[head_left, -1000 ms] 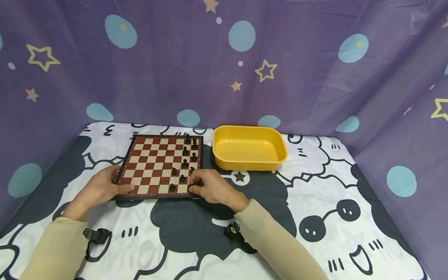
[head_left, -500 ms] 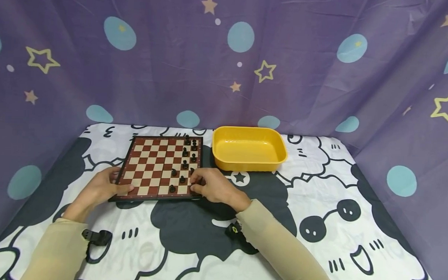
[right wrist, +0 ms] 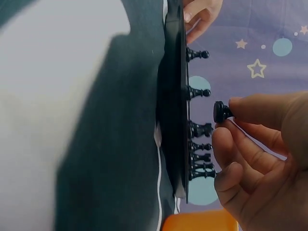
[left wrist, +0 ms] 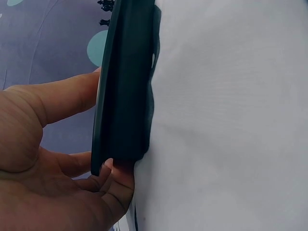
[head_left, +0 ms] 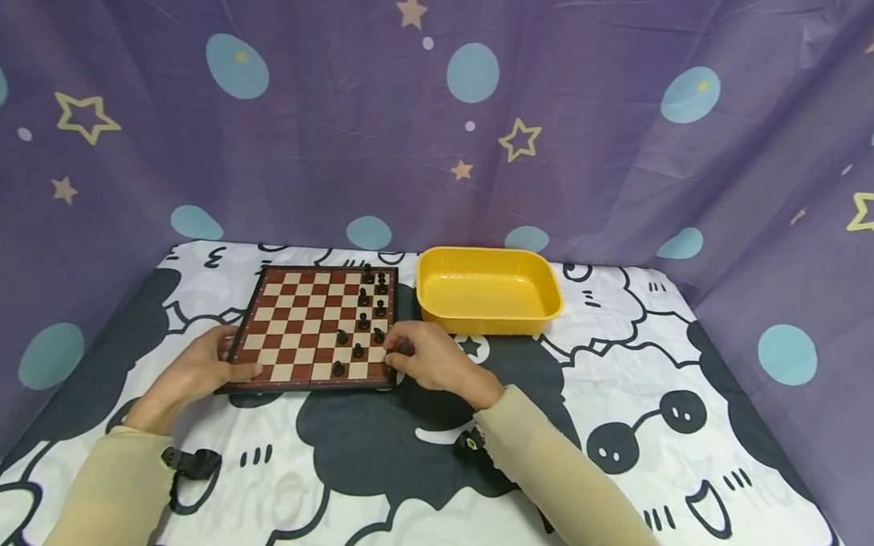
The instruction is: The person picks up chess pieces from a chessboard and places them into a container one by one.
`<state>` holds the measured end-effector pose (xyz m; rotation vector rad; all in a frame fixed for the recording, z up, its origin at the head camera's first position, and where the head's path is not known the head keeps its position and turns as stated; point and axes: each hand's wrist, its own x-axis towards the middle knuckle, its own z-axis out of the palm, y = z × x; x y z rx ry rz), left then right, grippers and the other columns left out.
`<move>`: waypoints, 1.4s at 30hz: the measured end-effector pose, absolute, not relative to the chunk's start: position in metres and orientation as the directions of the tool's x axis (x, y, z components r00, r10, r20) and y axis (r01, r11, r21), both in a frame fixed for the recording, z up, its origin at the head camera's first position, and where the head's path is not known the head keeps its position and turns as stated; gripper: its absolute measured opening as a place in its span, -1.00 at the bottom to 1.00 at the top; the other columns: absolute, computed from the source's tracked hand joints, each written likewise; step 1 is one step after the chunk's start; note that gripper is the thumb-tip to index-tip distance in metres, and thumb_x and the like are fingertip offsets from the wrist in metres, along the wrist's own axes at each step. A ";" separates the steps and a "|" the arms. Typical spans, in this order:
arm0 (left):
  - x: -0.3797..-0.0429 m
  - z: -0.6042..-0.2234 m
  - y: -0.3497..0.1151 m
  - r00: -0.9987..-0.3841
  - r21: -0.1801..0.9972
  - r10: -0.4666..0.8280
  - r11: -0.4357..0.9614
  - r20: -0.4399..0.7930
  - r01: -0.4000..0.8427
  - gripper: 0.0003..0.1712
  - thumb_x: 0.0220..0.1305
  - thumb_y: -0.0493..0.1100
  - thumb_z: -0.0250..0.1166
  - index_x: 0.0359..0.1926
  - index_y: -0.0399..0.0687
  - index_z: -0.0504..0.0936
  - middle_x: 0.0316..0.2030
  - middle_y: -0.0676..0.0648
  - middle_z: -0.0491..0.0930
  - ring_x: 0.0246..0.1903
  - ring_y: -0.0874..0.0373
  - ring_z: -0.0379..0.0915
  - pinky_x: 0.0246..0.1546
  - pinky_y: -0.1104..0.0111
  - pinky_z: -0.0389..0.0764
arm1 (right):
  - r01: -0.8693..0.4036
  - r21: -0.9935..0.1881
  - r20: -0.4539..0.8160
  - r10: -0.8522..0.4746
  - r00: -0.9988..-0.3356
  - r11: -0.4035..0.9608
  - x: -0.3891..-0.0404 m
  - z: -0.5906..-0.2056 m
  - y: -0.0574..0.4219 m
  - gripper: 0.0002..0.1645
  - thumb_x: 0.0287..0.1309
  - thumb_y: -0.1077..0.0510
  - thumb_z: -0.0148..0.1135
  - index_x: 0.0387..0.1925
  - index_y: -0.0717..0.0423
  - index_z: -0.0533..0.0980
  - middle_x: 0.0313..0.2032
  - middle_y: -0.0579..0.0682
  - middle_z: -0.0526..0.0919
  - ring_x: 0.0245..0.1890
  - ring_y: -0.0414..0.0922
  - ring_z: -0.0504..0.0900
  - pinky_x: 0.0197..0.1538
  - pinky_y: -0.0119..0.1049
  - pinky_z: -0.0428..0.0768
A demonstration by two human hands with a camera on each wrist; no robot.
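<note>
A red-and-cream chessboard (head_left: pixel 283 324) with a dark rim lies flat on the cloth. Several black chess pieces (head_left: pixel 364 322) stand on its right half. My left hand (head_left: pixel 201 367) grips the board's near left corner, thumb on top; in the left wrist view its other fingers reach around and under the dark edge. My right hand (head_left: pixel 434 361), over the board's right edge, pinches a black chess piece (right wrist: pixel 221 111) between thumb and fingers. In the right wrist view that piece hangs apart from the board, its round base toward it; its head is hidden by the fingers.
A yellow plastic tub (head_left: pixel 489 325) stands behind and to the right of the board, close to its far right corner. A cartoon-print cloth (head_left: pixel 486 516) covers the table. Behind it hangs a purple curtain (head_left: pixel 592 174) with stars and blue ovals.
My right hand has drawn back to the right from the board's near right corner, with a black chess piece lifted in its fingers. The left hand stays on the board's corner.
</note>
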<state>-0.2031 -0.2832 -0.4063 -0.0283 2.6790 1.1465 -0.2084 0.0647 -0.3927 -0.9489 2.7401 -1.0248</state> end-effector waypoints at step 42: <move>-0.201 -0.405 -0.283 -0.975 0.706 0.070 0.700 -0.213 -0.104 0.10 0.09 -0.12 0.44 0.36 -0.57 -0.08 0.00 -0.50 0.35 -0.09 -0.24 0.43 -0.16 0.08 0.44 | -0.472 -0.602 0.326 -0.342 -0.881 0.644 -0.241 -0.377 0.166 -0.82 0.14 0.19 0.30 -0.22 0.18 0.61 -0.35 -0.10 0.64 -0.45 -0.12 0.56 -0.41 -0.27 0.54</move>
